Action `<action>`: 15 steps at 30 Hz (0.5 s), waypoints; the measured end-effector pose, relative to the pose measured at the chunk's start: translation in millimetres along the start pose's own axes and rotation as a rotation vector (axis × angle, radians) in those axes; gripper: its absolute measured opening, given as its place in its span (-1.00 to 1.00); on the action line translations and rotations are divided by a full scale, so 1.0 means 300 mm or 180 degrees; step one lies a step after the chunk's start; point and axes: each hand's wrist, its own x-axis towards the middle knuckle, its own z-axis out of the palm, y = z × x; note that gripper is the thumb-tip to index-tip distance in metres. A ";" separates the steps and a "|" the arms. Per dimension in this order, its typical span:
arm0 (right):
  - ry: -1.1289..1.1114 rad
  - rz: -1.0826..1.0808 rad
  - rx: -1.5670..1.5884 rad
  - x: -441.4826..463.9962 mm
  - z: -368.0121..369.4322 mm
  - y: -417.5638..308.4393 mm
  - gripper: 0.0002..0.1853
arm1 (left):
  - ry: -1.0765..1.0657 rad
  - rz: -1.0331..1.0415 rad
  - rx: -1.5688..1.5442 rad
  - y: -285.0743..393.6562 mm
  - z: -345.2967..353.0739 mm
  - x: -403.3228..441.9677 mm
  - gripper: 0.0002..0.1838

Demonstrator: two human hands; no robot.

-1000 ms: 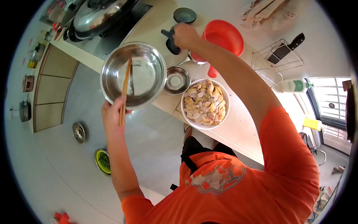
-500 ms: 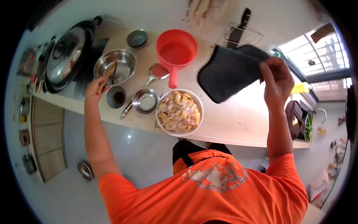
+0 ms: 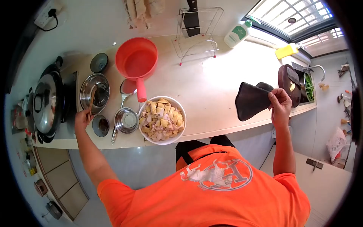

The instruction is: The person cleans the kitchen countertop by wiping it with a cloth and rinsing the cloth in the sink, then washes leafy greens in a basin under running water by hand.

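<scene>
My left hand (image 3: 82,119) is closed around wooden chopsticks (image 3: 92,102), at the near rim of a steel bowl (image 3: 84,93); their far ends lie inside it. On the right, my right hand (image 3: 281,104) pinches the edge of a dark, flexible pad (image 3: 251,101) and holds it up over the counter. Between my hands stands a white bowl (image 3: 183,130) full of cut pale-yellow meat pieces (image 3: 162,119). A small steel pan (image 3: 126,120) sits just left of it, and a small bowl with dark liquid (image 3: 101,126) is close to my left hand.
A red dipper (image 3: 137,58) and a green bowl (image 3: 99,62) stand farther back. The lidded pot (image 3: 47,102) is at far left. A wire rack (image 3: 196,41) holds a knife. On the right are a round board (image 3: 289,85) with a cleaver, and a sink (image 3: 308,85) with greens.
The steel bowl has come down from my raised left hand onto the counter. My right hand has carried the dark pad from the back of the counter to the right. The view has shifted right.
</scene>
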 end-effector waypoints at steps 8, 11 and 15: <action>0.0151 0.0179 -0.0219 -0.062 -0.075 0.067 -0.89 | 0.1417 0.0287 0.2056 0.145 0.099 -0.181 -0.63; 0.0190 0.0212 -0.0200 -0.078 -0.094 0.101 -0.90 | 0.2453 0.2484 0.2065 0.161 0.330 -0.427 -0.70; 0.0078 0.0225 -0.0026 -0.076 -0.135 0.144 -0.91 | 0.0256 0.3830 0.0303 -0.005 0.914 -0.836 -0.73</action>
